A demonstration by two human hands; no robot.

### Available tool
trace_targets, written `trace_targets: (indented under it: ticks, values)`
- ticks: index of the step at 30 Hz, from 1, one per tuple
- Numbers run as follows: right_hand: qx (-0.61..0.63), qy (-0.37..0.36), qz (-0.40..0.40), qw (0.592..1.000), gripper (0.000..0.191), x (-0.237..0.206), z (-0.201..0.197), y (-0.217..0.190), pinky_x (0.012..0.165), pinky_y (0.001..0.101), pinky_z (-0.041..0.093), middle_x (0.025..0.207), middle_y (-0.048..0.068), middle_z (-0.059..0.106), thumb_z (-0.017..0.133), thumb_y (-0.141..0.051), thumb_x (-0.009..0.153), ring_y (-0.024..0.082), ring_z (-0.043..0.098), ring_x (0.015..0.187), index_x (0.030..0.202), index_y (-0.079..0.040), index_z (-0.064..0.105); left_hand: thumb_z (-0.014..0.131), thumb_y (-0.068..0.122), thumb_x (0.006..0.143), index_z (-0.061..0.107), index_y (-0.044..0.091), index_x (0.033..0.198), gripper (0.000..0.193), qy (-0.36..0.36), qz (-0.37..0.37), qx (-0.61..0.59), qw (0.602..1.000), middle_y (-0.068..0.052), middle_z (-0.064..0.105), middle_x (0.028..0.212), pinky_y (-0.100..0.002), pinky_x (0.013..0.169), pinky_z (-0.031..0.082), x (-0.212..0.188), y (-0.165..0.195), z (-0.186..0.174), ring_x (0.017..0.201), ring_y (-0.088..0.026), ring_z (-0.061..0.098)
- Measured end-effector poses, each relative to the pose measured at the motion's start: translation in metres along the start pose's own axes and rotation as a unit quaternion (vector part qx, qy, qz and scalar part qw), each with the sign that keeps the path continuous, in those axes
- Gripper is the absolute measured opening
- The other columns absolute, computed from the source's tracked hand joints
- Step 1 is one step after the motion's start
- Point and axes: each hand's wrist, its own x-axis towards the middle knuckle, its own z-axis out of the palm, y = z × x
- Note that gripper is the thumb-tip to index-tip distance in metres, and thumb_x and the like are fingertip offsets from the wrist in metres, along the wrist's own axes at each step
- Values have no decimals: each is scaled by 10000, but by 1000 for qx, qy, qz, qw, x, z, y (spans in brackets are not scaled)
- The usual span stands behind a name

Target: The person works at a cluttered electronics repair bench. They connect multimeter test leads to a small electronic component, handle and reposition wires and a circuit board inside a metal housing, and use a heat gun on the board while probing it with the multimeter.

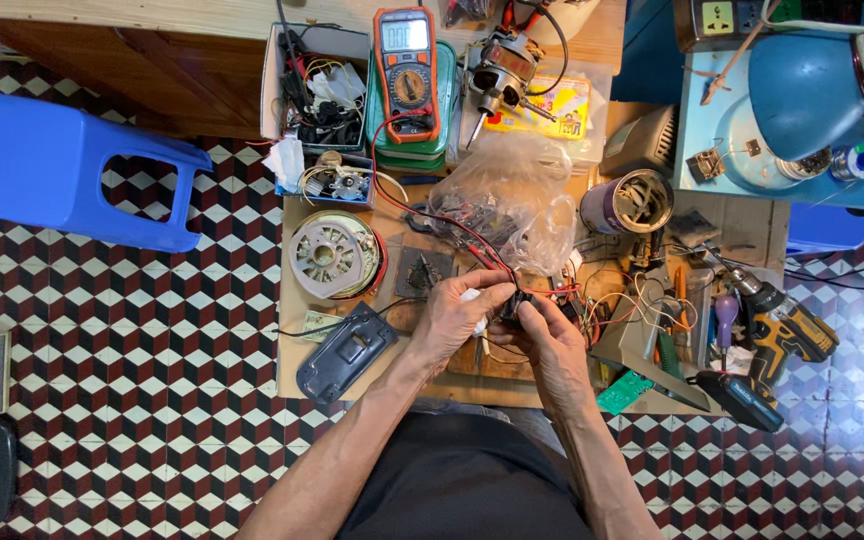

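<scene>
small black part (514, 303) with red and black leads, pinched between both hands: left hand (457, 320) on its left side, right hand (544, 335) gripping from near-right.

stool (47, 165): glossy plastic | bag (512, 190): clear film | bench (297, 360): perhaps wood

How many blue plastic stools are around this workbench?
2. One blue stool lies tipped on its side on the tiled floor left of the bench; part of another blue stool shows at the bench's right edge. Others may be hidden out of frame.
</scene>
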Motion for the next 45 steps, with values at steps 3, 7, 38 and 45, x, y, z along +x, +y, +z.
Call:
trace_targets:
  ticks: [3, 7, 38, 45]
  values:
    - [-20, 25, -29, 999, 391, -5, -7, -3, 882, 349, 584, 1133, 115, 699, 625, -181, 994, 181, 702, 990, 1324, 27, 596, 752, 194, 905, 685, -21, 1176, 353, 23, -17, 7, 1000, -62, 740, 959, -246, 669, 598, 0, -5, 16, 809, -105, 709]
    - [-57, 46, -51, 996, 419, -10, -17, -9, 906, 352, 572, 1124, 146, 690, 672, -161, 966, 203, 705, 993, 1319, 34, 560, 764, 202, 915, 720, -37, 1167, 350, 52, 33, 34, 998, -71, 737, 886, -232, 603, 551, 3, -11, 39, 731, -111, 678]
    - [-6, 26, -1, 1000, 413, 16, -54, -20, 925, 336, 573, 1163, 152, 694, 717, -149, 927, 205, 718, 985, 1244, 27, 518, 712, 287, 935, 733, 30, 1119, 316, 139, 50, 106, 983, -28, 738, 876, -245, 711, 489, 27, -23, 54, 846, -85, 639]
    - [-25, 26, 6, 999, 421, 20, -55, -18, 905, 331, 580, 1150, 133, 706, 716, -153, 913, 193, 718, 974, 1242, 22, 521, 692, 286, 937, 722, 53, 1112, 293, 145, 34, 125, 981, -35, 755, 915, -266, 699, 482, 28, -16, 54, 799, -92, 616]
